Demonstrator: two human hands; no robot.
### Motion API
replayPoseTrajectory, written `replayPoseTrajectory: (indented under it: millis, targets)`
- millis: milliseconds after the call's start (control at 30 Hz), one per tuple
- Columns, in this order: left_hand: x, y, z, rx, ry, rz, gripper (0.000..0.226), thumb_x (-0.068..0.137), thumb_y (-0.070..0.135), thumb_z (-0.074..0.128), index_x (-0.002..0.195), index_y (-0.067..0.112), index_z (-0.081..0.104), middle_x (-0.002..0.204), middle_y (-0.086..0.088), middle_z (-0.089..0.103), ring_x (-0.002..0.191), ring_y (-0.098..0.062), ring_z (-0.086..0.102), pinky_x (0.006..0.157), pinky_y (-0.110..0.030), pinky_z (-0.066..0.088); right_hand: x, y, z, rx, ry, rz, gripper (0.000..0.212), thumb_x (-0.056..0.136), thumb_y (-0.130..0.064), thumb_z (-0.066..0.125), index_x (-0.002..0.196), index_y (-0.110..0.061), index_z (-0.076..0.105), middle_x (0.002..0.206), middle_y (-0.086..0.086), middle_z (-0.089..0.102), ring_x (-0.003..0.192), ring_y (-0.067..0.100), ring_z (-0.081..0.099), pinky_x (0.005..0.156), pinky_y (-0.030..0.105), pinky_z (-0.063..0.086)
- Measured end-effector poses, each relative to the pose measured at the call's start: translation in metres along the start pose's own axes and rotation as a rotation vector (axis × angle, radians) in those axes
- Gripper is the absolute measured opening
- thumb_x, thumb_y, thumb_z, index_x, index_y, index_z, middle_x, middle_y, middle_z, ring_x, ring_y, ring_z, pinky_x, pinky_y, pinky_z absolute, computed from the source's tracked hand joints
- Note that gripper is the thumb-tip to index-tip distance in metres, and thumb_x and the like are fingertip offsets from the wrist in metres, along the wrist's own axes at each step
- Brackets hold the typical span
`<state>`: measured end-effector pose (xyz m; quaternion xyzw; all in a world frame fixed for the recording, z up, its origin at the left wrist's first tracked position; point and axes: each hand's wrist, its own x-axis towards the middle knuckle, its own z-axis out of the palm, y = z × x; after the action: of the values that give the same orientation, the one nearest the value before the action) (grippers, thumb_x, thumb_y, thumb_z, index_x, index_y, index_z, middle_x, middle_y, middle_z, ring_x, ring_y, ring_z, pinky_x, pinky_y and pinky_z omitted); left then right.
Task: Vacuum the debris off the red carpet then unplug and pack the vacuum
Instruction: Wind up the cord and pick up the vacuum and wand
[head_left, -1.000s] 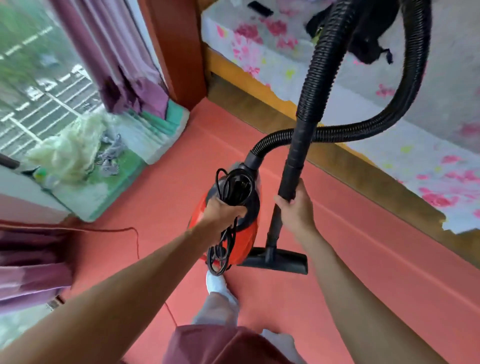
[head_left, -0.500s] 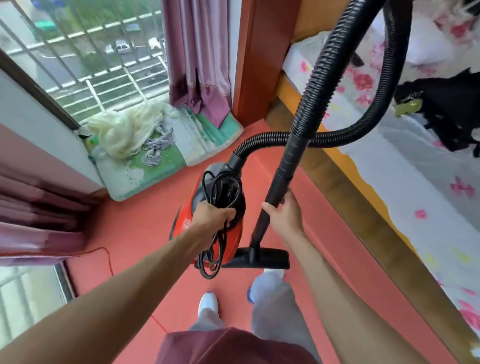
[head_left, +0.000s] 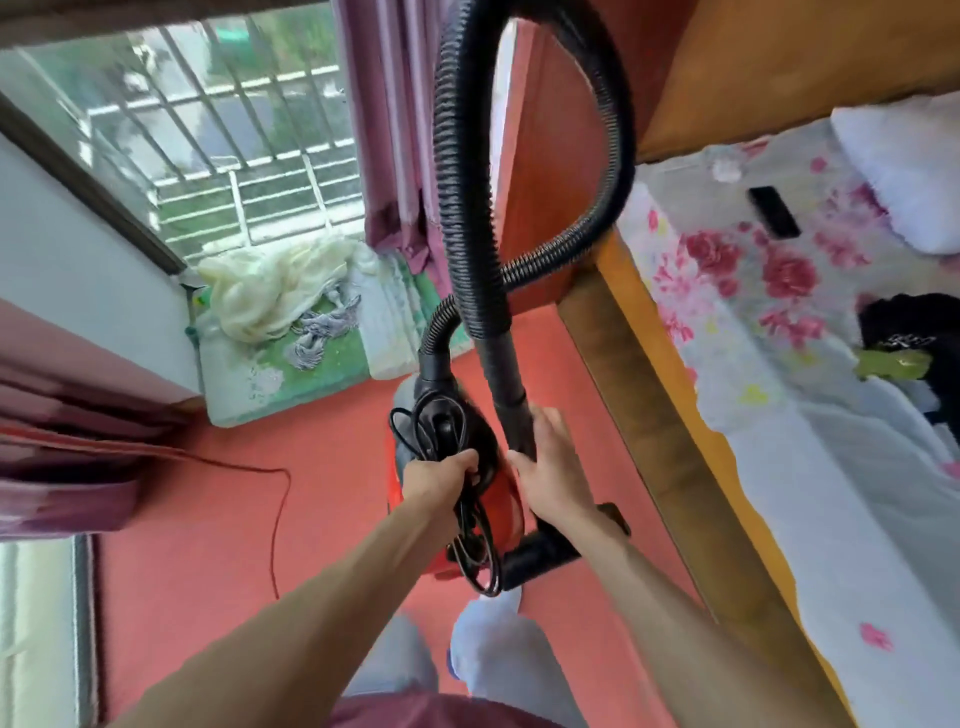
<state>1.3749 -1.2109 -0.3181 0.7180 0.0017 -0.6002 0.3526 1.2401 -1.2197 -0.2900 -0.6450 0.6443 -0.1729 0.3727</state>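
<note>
A red and black vacuum (head_left: 506, 512) hangs above the red carpet (head_left: 208, 519). My left hand (head_left: 441, 475) grips its top handle together with the bundled black power cord (head_left: 475, 545), whose loops dangle below. My right hand (head_left: 550, 462) grips the black wand (head_left: 506, 379) just above the floor nozzle (head_left: 540, 558). The ribbed black hose (head_left: 457, 156) arcs high overhead from the vacuum's front to the wand.
A wooden bed frame (head_left: 649, 395) with floral bedding (head_left: 753, 270) runs along the right. A green mat (head_left: 311, 374) with pale cloth lies by the barred window. Purple curtains (head_left: 395, 130) hang ahead. A thin red cord (head_left: 275, 499) trails over the carpet at left. My feet stand below.
The view swung up and left toward the window and bed head. Both hands keep their grips; the vacuum and wand have come closer together, with the hose arching higher.
</note>
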Motion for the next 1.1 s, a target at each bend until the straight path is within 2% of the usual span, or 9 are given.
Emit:
replayPoseTrajectory:
  millis: [133, 233, 367, 533, 667, 833, 933, 1000, 1100]
  targets:
    - [0.003, 0.026, 0.058, -0.048, 0.012, -0.021, 0.015, 0.063, -0.006, 0.069, 0.078, -0.003, 0.068, 0.067, -0.016, 0.064, 0.061, -0.027, 0.062, 0.071, -0.046, 0.06, 0.054, 0.014, -0.039, -0.064, 0.006, -0.055, 0.054, 0.089, -0.003, 0.065, 0.137, -0.016, 0.045, 0.11, -0.009, 0.039, 0.109, 0.017, 0.05, 0.084, 0.018, 0.034]
    - [0.022, 0.04, 0.101, -0.06, 0.028, -0.035, 0.013, 0.066, -0.007, 0.069, 0.076, 0.0, 0.066, 0.07, -0.016, 0.063, 0.058, -0.025, 0.059, 0.063, -0.035, 0.055, 0.095, 0.025, -0.059, -0.095, 0.019, -0.035, 0.051, 0.089, -0.001, 0.064, 0.134, -0.018, 0.047, 0.111, -0.009, 0.043, 0.109, 0.016, 0.051, 0.085, 0.017, 0.033]
    - [0.062, 0.059, 0.158, -0.064, 0.036, -0.097, 0.027, 0.066, 0.0, 0.073, 0.093, -0.003, 0.069, 0.07, -0.013, 0.064, 0.062, -0.026, 0.062, 0.063, -0.034, 0.055, 0.157, 0.045, -0.076, -0.107, 0.096, 0.058, 0.039, 0.088, -0.003, 0.063, 0.124, -0.016, 0.053, 0.108, -0.003, 0.05, 0.101, 0.019, 0.054, 0.084, 0.022, 0.038]
    - [0.119, 0.073, 0.207, -0.025, 0.072, -0.176, 0.05, 0.064, 0.008, 0.076, 0.112, -0.007, 0.068, 0.084, -0.02, 0.07, 0.065, -0.026, 0.06, 0.06, -0.032, 0.051, 0.224, 0.078, -0.091, -0.078, 0.144, 0.154, 0.027, 0.09, -0.011, 0.066, 0.115, -0.013, 0.058, 0.1, 0.0, 0.052, 0.093, 0.016, 0.053, 0.078, 0.021, 0.035]
    - [0.155, 0.08, 0.243, 0.013, 0.103, -0.208, 0.042, 0.066, 0.003, 0.076, 0.106, -0.005, 0.069, 0.072, -0.013, 0.063, 0.06, -0.026, 0.061, 0.062, -0.036, 0.058, 0.277, 0.108, -0.096, -0.026, 0.166, 0.24, 0.025, 0.088, -0.011, 0.068, 0.111, -0.01, 0.06, 0.104, 0.005, 0.056, 0.1, 0.026, 0.058, 0.083, 0.029, 0.042]
    - [0.196, 0.085, 0.297, 0.09, 0.154, -0.232, 0.045, 0.061, 0.008, 0.08, 0.104, 0.001, 0.067, 0.089, -0.019, 0.07, 0.065, -0.031, 0.067, 0.064, -0.046, 0.062, 0.338, 0.148, -0.105, 0.025, 0.119, 0.253, 0.031, 0.091, -0.02, 0.067, 0.117, -0.006, 0.056, 0.109, 0.01, 0.061, 0.103, 0.028, 0.058, 0.082, 0.031, 0.042]
    - [0.233, 0.083, 0.327, 0.12, 0.216, -0.207, 0.052, 0.048, 0.011, 0.076, 0.098, -0.002, 0.07, 0.081, -0.018, 0.068, 0.061, -0.028, 0.063, 0.057, -0.035, 0.059, 0.371, 0.179, -0.114, 0.009, 0.085, 0.262, 0.036, 0.093, -0.025, 0.066, 0.122, -0.006, 0.054, 0.112, 0.01, 0.063, 0.104, 0.027, 0.061, 0.076, 0.026, 0.039]
    - [0.255, 0.086, 0.349, 0.112, 0.238, -0.192, 0.036, 0.053, 0.009, 0.076, 0.086, -0.002, 0.068, 0.069, -0.012, 0.06, 0.055, -0.025, 0.055, 0.049, -0.025, 0.046, 0.397, 0.208, -0.119, 0.02, 0.046, 0.28, 0.036, 0.094, -0.026, 0.065, 0.122, -0.007, 0.055, 0.112, 0.009, 0.064, 0.104, 0.027, 0.062, 0.074, 0.023, 0.036]
    - [0.292, 0.088, 0.384, 0.145, 0.279, -0.139, 0.023, 0.062, 0.005, 0.076, 0.083, 0.004, 0.067, 0.066, -0.01, 0.058, 0.055, -0.023, 0.053, 0.052, -0.025, 0.043, 0.433, 0.249, -0.121, 0.039, -0.007, 0.318, 0.033, 0.093, -0.027, 0.066, 0.119, -0.008, 0.059, 0.106, 0.005, 0.065, 0.102, 0.024, 0.063, 0.072, 0.021, 0.034]
